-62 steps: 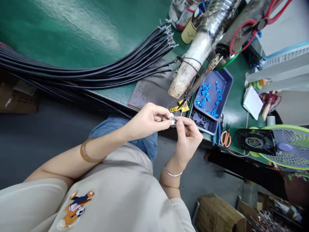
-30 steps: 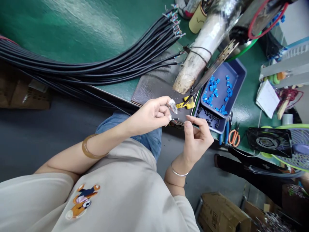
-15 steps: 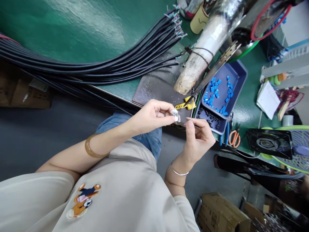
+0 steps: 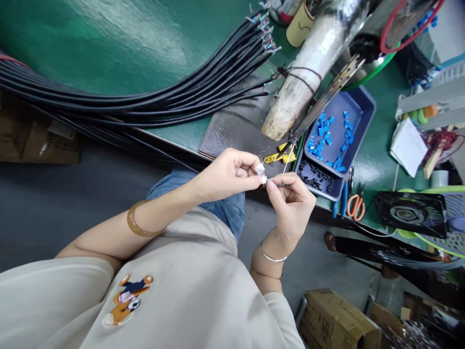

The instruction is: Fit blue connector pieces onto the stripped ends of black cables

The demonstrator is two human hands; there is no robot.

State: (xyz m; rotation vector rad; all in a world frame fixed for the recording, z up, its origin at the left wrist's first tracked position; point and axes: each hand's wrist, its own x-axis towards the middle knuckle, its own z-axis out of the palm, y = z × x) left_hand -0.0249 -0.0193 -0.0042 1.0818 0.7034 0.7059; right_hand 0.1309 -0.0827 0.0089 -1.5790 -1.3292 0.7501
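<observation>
My left hand (image 4: 232, 175) is closed in a pinch near the bench edge, with white wrapping on its thumb and finger tips. What it pinches is too small to make out. Its fingertips meet those of my right hand (image 4: 292, 198), also pinched closed, and whatever lies between them is hidden. Just beyond the hands, a yellow tool (image 4: 286, 153) rests on a dark mat (image 4: 232, 131). Beside my right hand stands a purple-blue tray (image 4: 358, 140) with blue connectors (image 4: 321, 133) and, in a nearer compartment, small black parts (image 4: 316, 177).
Black cables (image 4: 145, 104) stretch across the green bench (image 4: 109, 43) to the left. A wrapped tube (image 4: 294, 97) slants above the mat. Orange-handled scissors (image 4: 356, 207) and a black fan (image 4: 410, 213) are at the right. A person's leg (image 4: 356, 246) shows below the bench.
My right hand has moved left, bringing its fingertips up to those of my left hand. My left hand has barely moved. The tray and the things at the right sit slightly differently in view.
</observation>
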